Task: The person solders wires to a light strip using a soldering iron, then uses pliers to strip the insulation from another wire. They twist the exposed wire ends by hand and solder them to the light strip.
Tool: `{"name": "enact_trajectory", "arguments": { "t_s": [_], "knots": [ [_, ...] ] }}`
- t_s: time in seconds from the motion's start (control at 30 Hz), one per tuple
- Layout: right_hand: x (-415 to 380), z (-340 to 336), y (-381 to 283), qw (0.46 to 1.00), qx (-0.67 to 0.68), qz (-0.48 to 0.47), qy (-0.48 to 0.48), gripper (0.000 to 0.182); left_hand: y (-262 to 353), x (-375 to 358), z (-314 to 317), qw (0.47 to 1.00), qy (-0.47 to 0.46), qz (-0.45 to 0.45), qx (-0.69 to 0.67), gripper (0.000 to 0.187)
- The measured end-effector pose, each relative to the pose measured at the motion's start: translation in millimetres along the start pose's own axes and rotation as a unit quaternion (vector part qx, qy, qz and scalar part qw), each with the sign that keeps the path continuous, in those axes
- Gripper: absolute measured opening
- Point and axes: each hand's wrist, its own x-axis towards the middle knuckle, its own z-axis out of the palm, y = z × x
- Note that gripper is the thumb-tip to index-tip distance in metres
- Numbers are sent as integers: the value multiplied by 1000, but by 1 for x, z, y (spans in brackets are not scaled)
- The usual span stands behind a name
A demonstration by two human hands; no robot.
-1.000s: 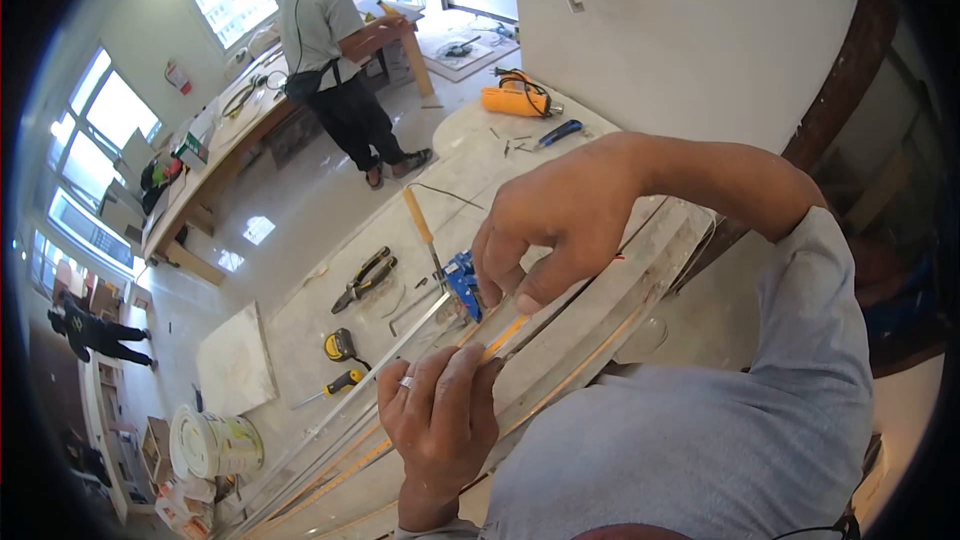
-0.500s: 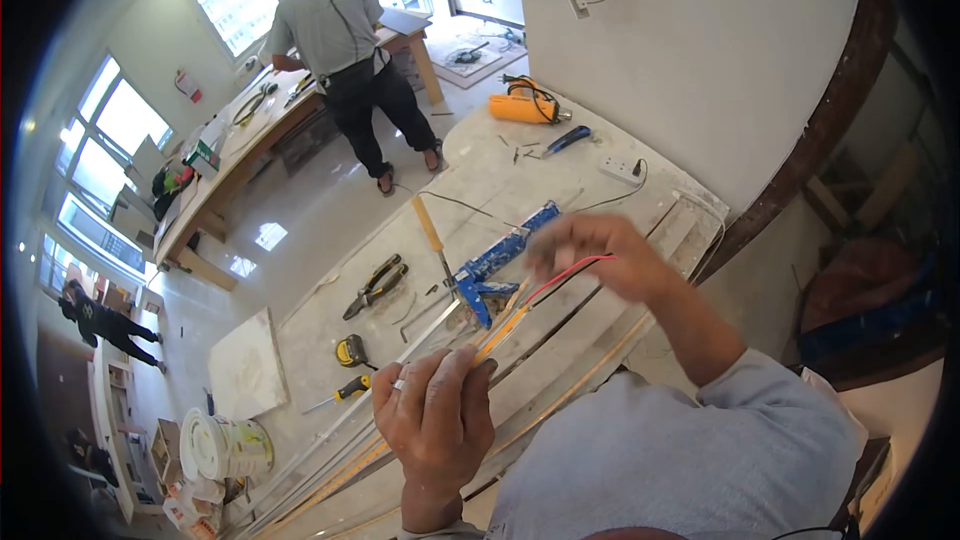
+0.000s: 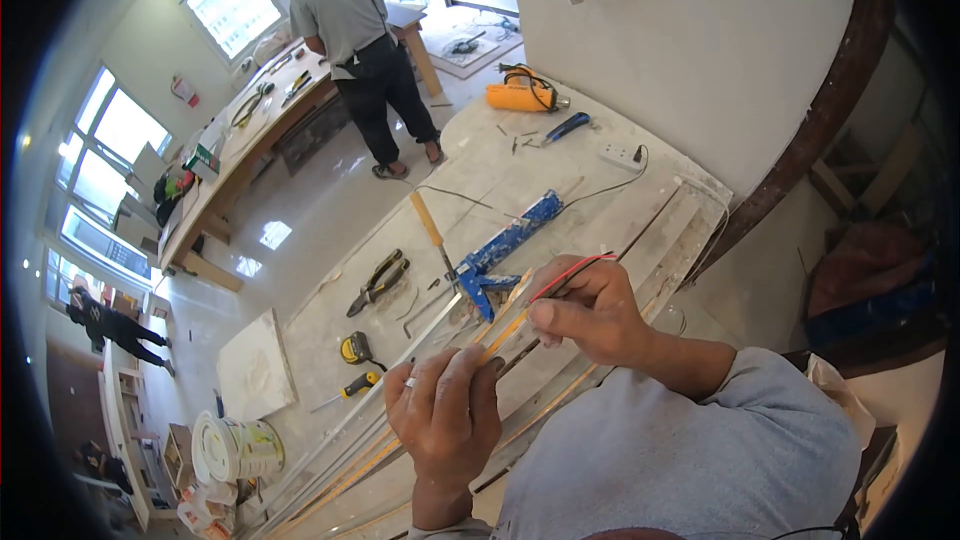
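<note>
LED strip [image 3: 510, 325], a thin yellow band, runs slantwise between both hands, raised a little above the long pale channels [image 3: 600, 270] on the dusty worktop [image 3: 520, 165]. Left hand [image 3: 447, 418], a ring on one finger, is closed around the strip's lower stretch, thumb and fingertips pinching it. Right hand [image 3: 590, 308] is closed just beyond, up and to the right, pinching the strip's end, where red and black wires [image 3: 575, 270] arc over its knuckles. Just past the right hand lies a blue caulking gun [image 3: 505, 248], with a wooden-handled tool [image 3: 428, 225] beside it. Left of the hands rest pliers [image 3: 378, 280], a yellow tape measure [image 3: 352, 348] and a yellow-handled screwdriver [image 3: 350, 387]. Well beyond, near the wall, sit an orange power tool [image 3: 520, 96] and a white socket block [image 3: 622, 155]. Another person [image 3: 362, 45] stands at a far bench, back turned.
</note>
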Motion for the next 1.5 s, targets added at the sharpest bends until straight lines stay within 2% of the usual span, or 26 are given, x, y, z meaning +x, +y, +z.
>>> {"name": "enact_trajectory", "arguments": {
  "t_s": [0.2,0.37,0.7,0.77,0.83,1.0,1.17,1.5],
  "knots": [
    [1,4,0,1000,-4,-3,29,5,-1,-3,3,1000,8,6,-1,24],
    [1,5,0,999,17,11,44,16,1,-2,7,999,23,5,-26,27],
    [-1,3,1,997,52,34,40,19,0,-8,6,1000,-5,12,-17,23],
    [-2,2,1,999,22,25,36,11,-2,-8,6,1000,-1,11,-10,24],
    [-6,-3,9,998,37,8,42,11,-3,-8,6,1000,1,12,-13,25],
    [-9,-14,10,997,57,-41,42,24,-2,-5,7,999,25,15,-14,26],
    [-6,-7,-1,997,-46,-20,62,14,0,-5,7,1000,11,7,-18,28],
    [-1,-1,-3,994,-68,-50,72,10,-3,-8,6,1000,-1,18,-24,25]
  ]
}}
